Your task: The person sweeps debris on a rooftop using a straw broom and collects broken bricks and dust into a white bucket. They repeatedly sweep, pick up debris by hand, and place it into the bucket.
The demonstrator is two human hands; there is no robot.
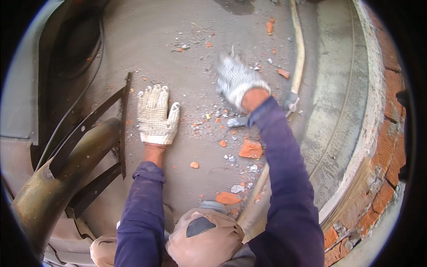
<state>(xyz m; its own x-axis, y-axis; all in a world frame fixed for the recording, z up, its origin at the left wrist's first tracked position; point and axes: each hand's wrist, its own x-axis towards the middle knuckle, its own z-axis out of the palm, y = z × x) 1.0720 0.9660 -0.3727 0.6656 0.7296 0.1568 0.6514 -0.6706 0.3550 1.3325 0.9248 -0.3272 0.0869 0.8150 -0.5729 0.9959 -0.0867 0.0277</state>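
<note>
My left hand point(158, 115), in a cream knitted work glove with a dotted palm or back, lies stretched out flat over the grey concrete floor point(187, 155), fingers pointing away from me and nothing in them. Farther off to the right, my right hand point(240, 84), gloved too, reaches over scattered rubble. Motion smears its fingers, so whether it holds anything is unclear. Just below its wrist is a grey stone chip point(237, 122). An orange brick chunk point(251, 149) lies beside my right forearm, among several smaller brick bits and grey crumbs.
At left stand a thick metal pipe point(84, 149) with a dark bracket plate point(124, 129) and a black cable point(84, 100). A pale hose or pipe point(299, 44) runs along the right, before a curved ledge point(338, 89) and brick wall point(384, 149). My knee point(204, 240) is at the bottom.
</note>
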